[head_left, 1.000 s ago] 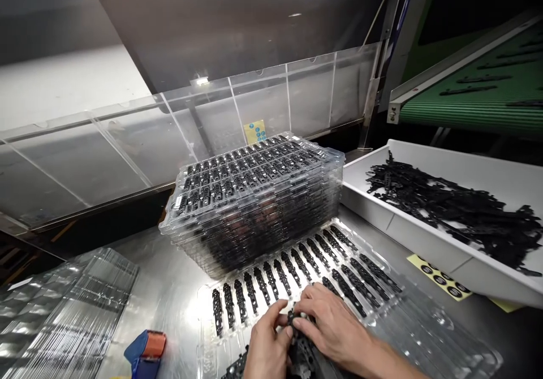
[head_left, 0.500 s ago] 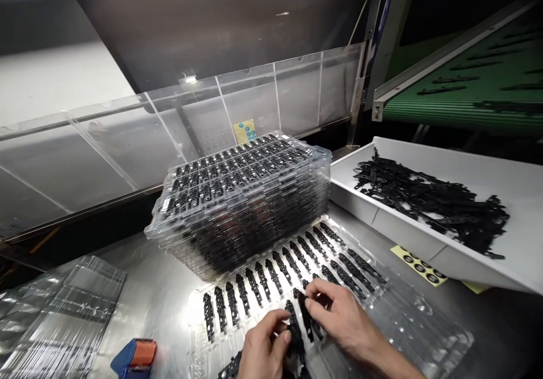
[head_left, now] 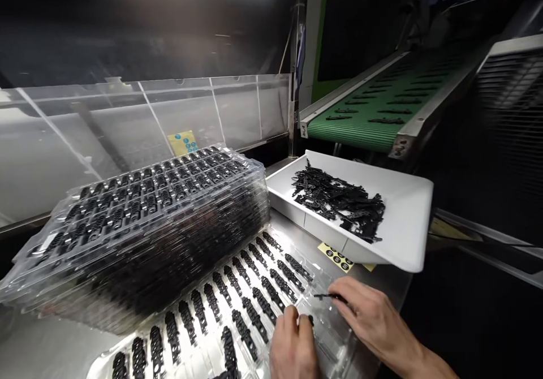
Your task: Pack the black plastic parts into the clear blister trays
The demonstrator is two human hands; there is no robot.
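Note:
My right hand [head_left: 373,317] is closed on a slim black plastic part [head_left: 326,296], held just above the right side of a clear plastic tray [head_left: 271,240]. To its left, my left hand [head_left: 294,345] has its fingers curled over the tray. The dark end of another black plastic part [head_left: 311,320] sticks out by its fingertips; the rest is hidden. Two rows of long, perforated black parts [head_left: 242,334] lie in the tray's slots. The tray slots under and right of my hands are partly covered from view.
A tall stack of filled clear trays [head_left: 203,237] stands behind at left. Beyond my hands sits a white bin [head_left: 403,220] with a heap of black parts [head_left: 339,201]. Round-sticker sheet [head_left: 336,256] lies by the bin. A green conveyor [head_left: 360,127] carrying parts slopes behind.
My view has turned right, bringing the whole bin and more conveyor into sight. My right hand has lifted off the tray row with a part in its fingers. My left hand stays over the tray.

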